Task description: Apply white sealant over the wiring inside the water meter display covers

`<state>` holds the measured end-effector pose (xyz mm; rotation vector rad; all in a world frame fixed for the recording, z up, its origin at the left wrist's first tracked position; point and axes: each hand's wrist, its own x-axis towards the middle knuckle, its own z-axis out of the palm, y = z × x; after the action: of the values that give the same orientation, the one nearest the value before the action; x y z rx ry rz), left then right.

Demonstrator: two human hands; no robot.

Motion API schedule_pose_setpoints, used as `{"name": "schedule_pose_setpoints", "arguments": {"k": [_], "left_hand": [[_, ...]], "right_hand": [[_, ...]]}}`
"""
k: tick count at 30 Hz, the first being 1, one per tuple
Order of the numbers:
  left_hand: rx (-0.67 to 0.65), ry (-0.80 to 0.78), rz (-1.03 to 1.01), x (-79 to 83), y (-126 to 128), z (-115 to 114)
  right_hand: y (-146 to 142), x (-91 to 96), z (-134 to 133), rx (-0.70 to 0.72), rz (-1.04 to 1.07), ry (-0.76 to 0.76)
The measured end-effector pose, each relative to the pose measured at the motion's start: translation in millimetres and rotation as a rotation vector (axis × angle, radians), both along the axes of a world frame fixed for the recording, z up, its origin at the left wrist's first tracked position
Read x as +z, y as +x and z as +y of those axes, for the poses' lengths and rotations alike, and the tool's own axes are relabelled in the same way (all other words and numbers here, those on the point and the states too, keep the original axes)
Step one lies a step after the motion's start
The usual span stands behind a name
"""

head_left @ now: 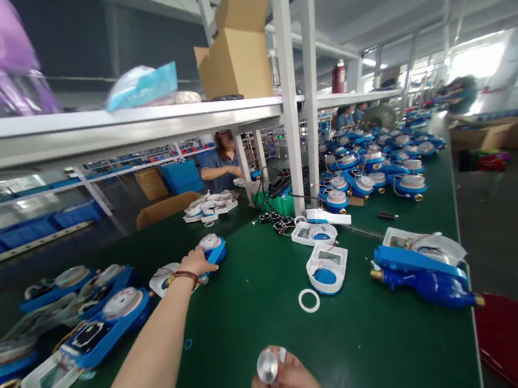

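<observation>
My left hand (194, 262) stretches out over the bench, its fingers closed round the near end of a blue water meter (216, 251) with a round white dial. A white plastic housing (161, 278) lies just left of that wrist. Close to me, my right hand (283, 383) pinches a small round silvery metal part (267, 366), its disc-like face turned up. Beyond it, a flat white ring (308, 300) lies on the green bench top. Two white housings, the nearer one (326, 267) with a blue inside, lie past the ring.
Several blue meters (122, 304) lie along the left. Another meter (420, 276) lies at the bench's right edge, with many more (367, 170) behind. White shelf posts (289, 92) rise mid-bench, under a shelf (140, 123) with a cardboard box (239, 54). A co-worker (221, 164) sits across.
</observation>
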<state>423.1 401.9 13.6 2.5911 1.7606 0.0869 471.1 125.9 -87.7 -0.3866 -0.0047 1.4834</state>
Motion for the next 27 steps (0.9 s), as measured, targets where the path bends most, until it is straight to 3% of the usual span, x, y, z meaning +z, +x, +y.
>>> {"name": "schedule_pose_setpoints", "arguments": {"k": [3,7,14,19,22,27], "left_hand": [[0.054,0.008,0.059,-11.5,2.1,-4.1],[-0.038,0.033,0.071,-22.4,-24.0,-44.2],[-0.456,-0.111,-0.057,-20.2,-136.1,-166.3],[-0.581,-0.225,-0.126,-11.8,-218.2,-257.0],[-0.557,-0.244,-0.124,-11.3,-267.5,-300.8],[-0.313,-0.142,-0.110,-25.6,-343.8,-357.6]], "right_hand": [[-4.0,-12.6,3.1,-0.009,0.020,-0.006],[-0.7,-4.8,-4.5,-0.013,0.010,-0.002],[14.9,34.3,-20.1,0.041,-0.161,0.088],[10.7,40.7,-26.7,0.092,-0.279,0.107],[-4.8,47.4,-31.3,0.189,-0.339,0.101],[-49.0,67.3,-28.1,0.398,-0.400,0.119]]}}
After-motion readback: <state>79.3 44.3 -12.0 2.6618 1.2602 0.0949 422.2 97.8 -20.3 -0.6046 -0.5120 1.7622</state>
